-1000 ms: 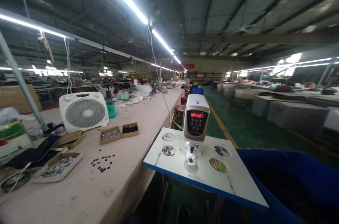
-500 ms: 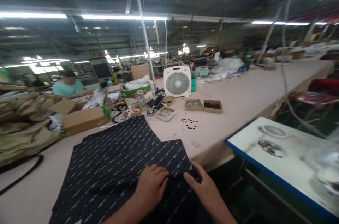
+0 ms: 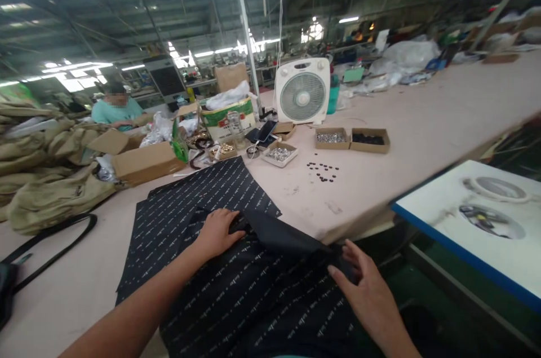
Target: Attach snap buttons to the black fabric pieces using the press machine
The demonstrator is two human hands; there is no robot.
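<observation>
A black fabric printed with rows of white lettering (image 3: 203,200) lies on the long pale table (image 3: 422,121) in front of me, in stacked pieces. My left hand (image 3: 217,231) rests on it with fingers curled around a folded-over edge that shows the plain dark underside (image 3: 283,237). My right hand (image 3: 363,284) holds the fabric's near right corner at the table's edge, fingers partly hidden under the cloth.
Small black buttons (image 3: 323,171) lie loose past the fabric, with cardboard trays of parts (image 3: 350,138) and a white fan (image 3: 302,90) behind. Cardboard boxes (image 3: 143,160) and khaki garments (image 3: 46,177) sit left. A white machine table (image 3: 473,222) stands right. A person in teal (image 3: 114,110) works far left.
My view swung left from the machine to the table. My left hand moved up and left, folding the top layer back, while my right hand shifted right to the corner.
</observation>
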